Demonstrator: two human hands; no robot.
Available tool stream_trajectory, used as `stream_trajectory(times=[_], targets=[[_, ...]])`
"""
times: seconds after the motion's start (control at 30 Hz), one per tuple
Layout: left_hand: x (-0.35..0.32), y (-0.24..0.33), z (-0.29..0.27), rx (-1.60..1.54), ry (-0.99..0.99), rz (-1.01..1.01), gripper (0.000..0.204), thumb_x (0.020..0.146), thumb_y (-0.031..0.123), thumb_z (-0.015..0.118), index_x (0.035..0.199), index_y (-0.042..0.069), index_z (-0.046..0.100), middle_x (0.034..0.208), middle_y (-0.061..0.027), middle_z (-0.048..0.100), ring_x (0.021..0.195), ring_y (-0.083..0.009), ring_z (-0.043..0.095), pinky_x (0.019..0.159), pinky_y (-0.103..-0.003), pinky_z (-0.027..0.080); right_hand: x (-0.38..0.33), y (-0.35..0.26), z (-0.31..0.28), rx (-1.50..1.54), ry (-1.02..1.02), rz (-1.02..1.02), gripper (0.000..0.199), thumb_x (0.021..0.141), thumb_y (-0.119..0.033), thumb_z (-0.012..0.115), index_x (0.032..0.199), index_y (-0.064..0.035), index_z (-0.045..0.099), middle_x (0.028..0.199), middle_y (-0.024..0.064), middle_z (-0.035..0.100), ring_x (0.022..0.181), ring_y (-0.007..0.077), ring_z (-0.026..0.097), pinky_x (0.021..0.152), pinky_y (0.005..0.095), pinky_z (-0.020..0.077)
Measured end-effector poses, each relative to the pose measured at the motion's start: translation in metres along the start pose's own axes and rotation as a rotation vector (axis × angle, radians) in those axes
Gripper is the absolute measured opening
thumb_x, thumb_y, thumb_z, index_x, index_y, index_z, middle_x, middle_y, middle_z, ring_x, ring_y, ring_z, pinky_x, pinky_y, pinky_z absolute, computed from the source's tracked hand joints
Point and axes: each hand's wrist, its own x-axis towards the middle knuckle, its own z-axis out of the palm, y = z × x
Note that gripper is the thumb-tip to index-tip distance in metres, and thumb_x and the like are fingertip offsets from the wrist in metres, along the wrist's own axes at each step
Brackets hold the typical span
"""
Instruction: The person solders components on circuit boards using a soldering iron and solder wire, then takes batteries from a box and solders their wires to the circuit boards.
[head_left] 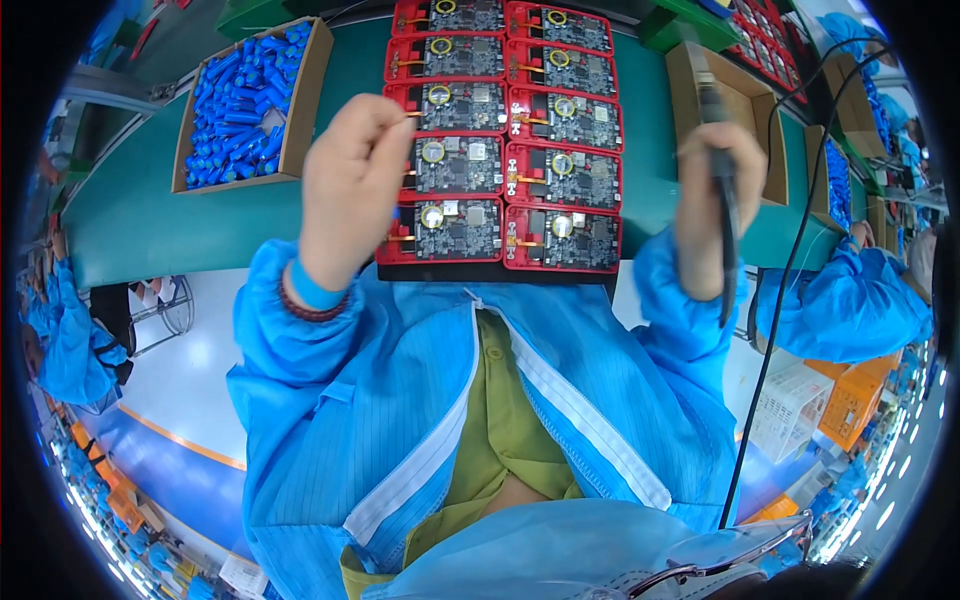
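My left hand (pixel 352 185) is closed in a pinch at the left edge of the red housings. Its fingertips hide whatever they may hold. Several red housings (pixel 512 208) stand in two columns, each with a green-grey circuit board (pixel 458 231) and a round, yellow-ringed part. Orange ribbon strips stick out at the sides of some boards. To the right of the housings, my right hand (pixel 722 165) is wrapped around a long black tool (pixel 724 190) with a pale metal end pointing away from me. Motion blurs this hand and the tool, so its exact kind is unclear.
A cardboard box (pixel 183 150) of blue cylindrical cells (pixel 240 105) stands at the left on the green table (pixel 150 225). Behind my right hand is an open cardboard box (pixel 690 75). A black cable (pixel 765 370) hangs at the right. Blue-clad co-workers sit on both sides.
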Motion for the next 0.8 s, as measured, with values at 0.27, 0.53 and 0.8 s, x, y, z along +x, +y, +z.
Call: stream_trajectory(times=[0.27, 0.53, 0.8], targets=[[-0.001, -0.029, -0.026, 0.119, 0.022, 0.031, 0.007, 0.091, 0.007, 0.056, 0.089, 0.000, 0.055, 0.074, -0.0035, 0.055, 0.068, -0.0085, 0.050, 0.061, -0.024, 0.042, 0.030, 0.068, -0.061, -0.474, -0.062, 0.041, 0.028, 0.084, 0.002, 0.061, 0.110, -0.0046, 0.059, 0.095, 0.0112, 0.061, 0.082, 0.0183, 0.058, 0.075, 0.0278, 0.0469], [0.000, -0.049, -0.027, 0.241, -0.013, 0.033, 0.009, 0.088, 0.009, 0.059, 0.086, 0.001, 0.057, 0.078, -0.0142, 0.061, 0.069, -0.0244, 0.062, 0.063, -0.031, 0.048, 0.037, 0.015, -0.032, -0.002, 0.016, 0.246, 0.020, 0.092, -0.014, 0.052, 0.102, 0.0006, 0.062, 0.088, 0.0061, 0.057, 0.079, 0.0115, 0.054, 0.072, 0.0252, 0.0428], [0.015, -0.060, -0.014, 0.439, -0.128, 0.162, 0.008, 0.084, 0.009, 0.061, 0.085, 0.001, 0.058, 0.077, -0.0138, 0.059, 0.076, -0.0308, 0.058, 0.066, -0.039, 0.046, 0.023, -0.037, 0.046, 0.561, -0.659, 0.314, 0.023, 0.084, -0.022, 0.059, 0.087, 0.0009, 0.062, 0.075, 0.0106, 0.058, 0.065, 0.0191, 0.053, 0.059, 0.0309, 0.0401]])
